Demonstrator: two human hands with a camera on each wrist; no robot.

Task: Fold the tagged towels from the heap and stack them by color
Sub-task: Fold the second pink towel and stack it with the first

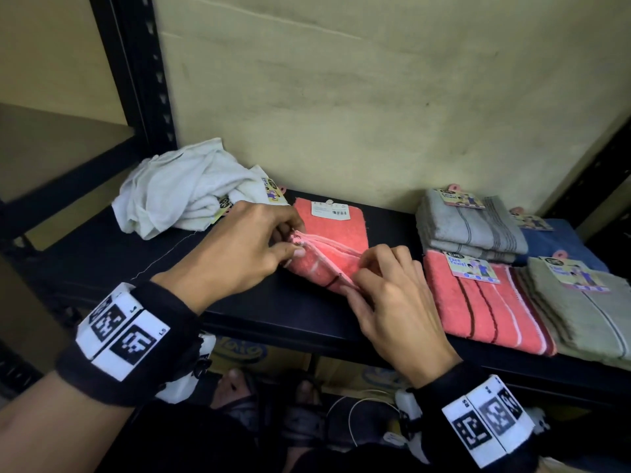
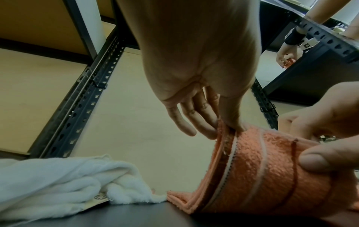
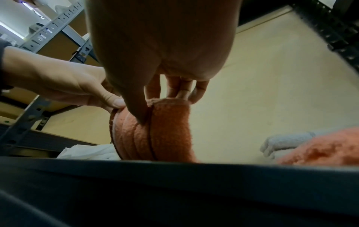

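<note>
A coral towel (image 1: 336, 240) is held over the middle of the dark shelf (image 1: 102, 257), partly folded, with its card tag (image 1: 330, 211) lying at the far end. The near edge is raised and doubled over. The left hand (image 1: 239, 247) is closed in a pinch on the left corner of that raised edge, thumb against fingertips, and the right hand (image 1: 389, 291) is closed in a like pinch on the right corner; in the wrist views the thumbs are seen pressing the terry against the fingers. The fold is judged to be in progress, not yet laid flat.

On the right of the shelf, finished work is seen: a grey pile (image 1: 467, 227) at the far side, a blue towel (image 1: 560, 240) to its right, a coral striped pile (image 1: 485, 308) at the near side, and an olive pile (image 1: 587, 312) just right of it. Each carries a printed tag. The coral pile lies near the towel in hand, and is judged to be its destination.

At the far left a crumpled white heap (image 1: 181, 192) with tags showing is left unfolded, just beside the coral towel. No white stack is seen. The task is therefore judged well along, with the present fold, its stacking, and the white towels left to be done.
</note>
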